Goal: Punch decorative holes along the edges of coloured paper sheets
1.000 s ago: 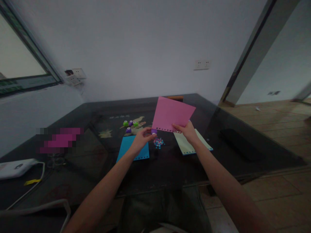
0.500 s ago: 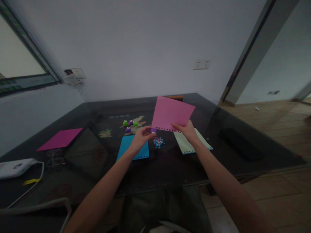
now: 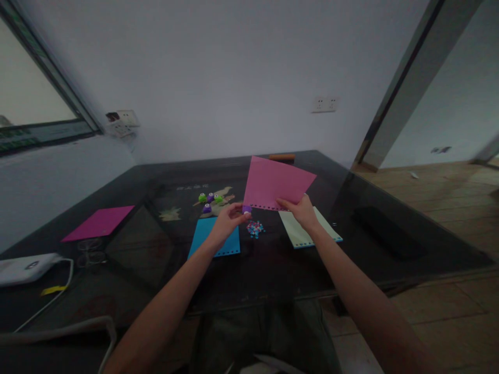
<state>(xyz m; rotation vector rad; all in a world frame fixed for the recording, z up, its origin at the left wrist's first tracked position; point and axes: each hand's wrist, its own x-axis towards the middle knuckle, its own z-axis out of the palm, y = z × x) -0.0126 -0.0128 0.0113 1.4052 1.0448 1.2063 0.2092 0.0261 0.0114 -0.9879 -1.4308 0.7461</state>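
Head | dark tabletop (image 3: 273, 278) by pale wall (image 3: 234, 78) | left hand (image 3: 226, 222) pinching purple piece (image 3: 247, 209), right hand (image 3: 304, 212) pinching pink sheet (image 3: 275, 179)

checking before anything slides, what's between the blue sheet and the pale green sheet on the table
In the head view, a loose pile of small pink and blue bits lies between the blue sheet and the pale green sheet.

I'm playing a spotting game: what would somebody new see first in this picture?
Probably the big pink sheet, held up over the dark table by the right hand. Next, the bright blue paper under the left arm, and the little green and purple toys with googly eyes behind it.
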